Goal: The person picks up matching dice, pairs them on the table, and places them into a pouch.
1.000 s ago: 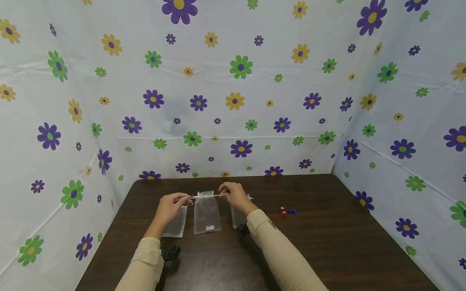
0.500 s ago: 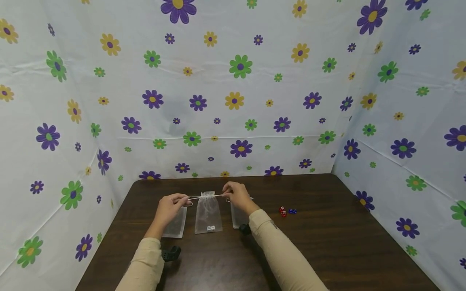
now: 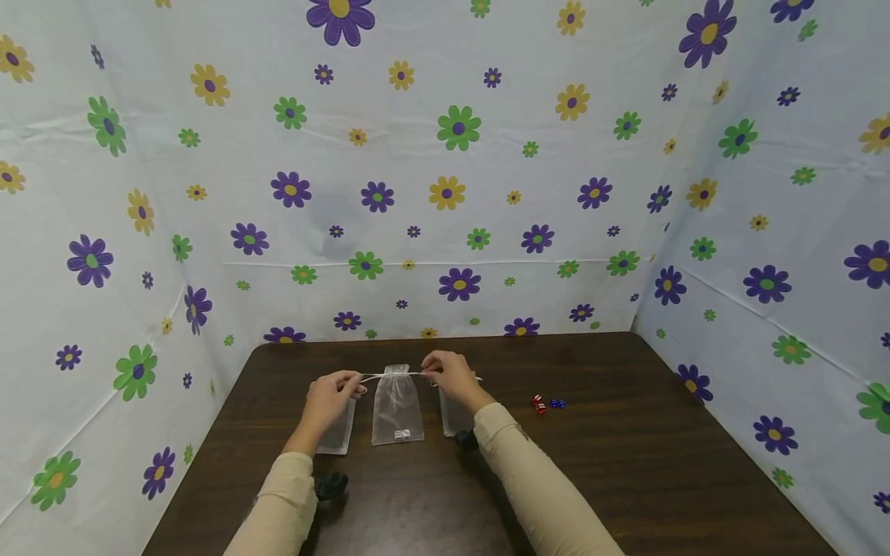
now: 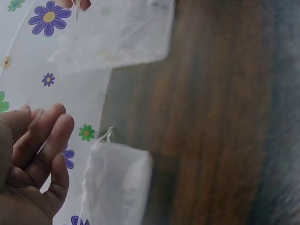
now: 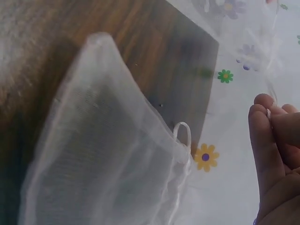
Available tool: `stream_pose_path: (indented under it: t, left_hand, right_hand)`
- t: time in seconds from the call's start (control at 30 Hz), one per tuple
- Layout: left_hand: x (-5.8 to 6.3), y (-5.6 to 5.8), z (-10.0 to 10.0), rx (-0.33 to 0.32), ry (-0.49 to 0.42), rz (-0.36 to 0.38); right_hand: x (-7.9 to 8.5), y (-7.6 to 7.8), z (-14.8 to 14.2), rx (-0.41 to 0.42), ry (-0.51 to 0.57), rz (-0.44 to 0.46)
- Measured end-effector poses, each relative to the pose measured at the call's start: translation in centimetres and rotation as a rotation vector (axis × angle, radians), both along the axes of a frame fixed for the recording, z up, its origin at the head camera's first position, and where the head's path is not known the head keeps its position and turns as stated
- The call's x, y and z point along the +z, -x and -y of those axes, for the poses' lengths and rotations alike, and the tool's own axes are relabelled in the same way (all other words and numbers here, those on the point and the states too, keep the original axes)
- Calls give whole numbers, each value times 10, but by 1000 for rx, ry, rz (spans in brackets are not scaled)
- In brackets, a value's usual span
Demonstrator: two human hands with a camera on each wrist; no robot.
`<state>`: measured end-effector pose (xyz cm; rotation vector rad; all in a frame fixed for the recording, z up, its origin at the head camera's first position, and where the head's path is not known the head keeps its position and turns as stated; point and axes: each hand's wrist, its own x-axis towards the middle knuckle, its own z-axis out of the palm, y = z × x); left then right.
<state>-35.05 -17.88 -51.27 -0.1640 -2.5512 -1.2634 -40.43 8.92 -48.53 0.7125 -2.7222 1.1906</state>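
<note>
A sheer white drawstring pouch [image 3: 396, 401] hangs between the hands over the table, its neck gathered tight. White dice [image 3: 402, 435] show through the mesh at its bottom. The left hand [image 3: 330, 398] pinches one end of the drawstring [image 3: 373, 376] between thumb and fingers. On the other side, the right hand [image 3: 453, 380] pinches the opposite end, and the cord runs taut through the pouch top. In the right wrist view, the cord end sits between the thumb and fingertips [image 5: 263, 105].
A second pouch [image 3: 337, 434] lies below the left hand, partly covered by it. A third pouch [image 3: 453, 417] lies under the right wrist. Red dice [image 3: 538, 404] and blue dice [image 3: 558, 403] sit to the right on the brown table [image 3: 626, 463]. A flowered cloth [image 3: 389, 154] surrounds the table.
The pouch's neck has drawn in narrower and the pouch has shifted slightly right. The right hand moved a little right, then slightly back; both hands keep hold of the cord.
</note>
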Motion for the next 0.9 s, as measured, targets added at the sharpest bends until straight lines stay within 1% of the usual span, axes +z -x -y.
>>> stream_pose_path:
  t: [0.17,0.27,0.37,0.47,0.6,0.67,0.8,0.9]
  left_hand:
    - [-5,0,0,8,89,12]
    - [-8,-2,2,28,128,34]
    - [-9,-4,3,65,159,42]
    - [-8,-7,1,111,185,44]
    - [-1,-11,-5,168,211,37]
    - [5,-12,-9,176,216,30]
    - [18,-14,-20,157,229,3]
    - [27,-15,-32,113,225,-11]
  right_hand:
    - [-4,-3,2,44,-13,32]
    - [-6,-6,2,59,-33,18]
    - [-7,-8,1,62,-53,-17]
    - [-9,-8,-3,39,-60,-33]
    - [-9,-9,-12,-18,-48,-24]
    - [-8,-7,-17,-39,-46,-27]
    - [-8,-4,-27,-72,-34,-40]
    - [-9,-4,-35,-124,-26,-23]
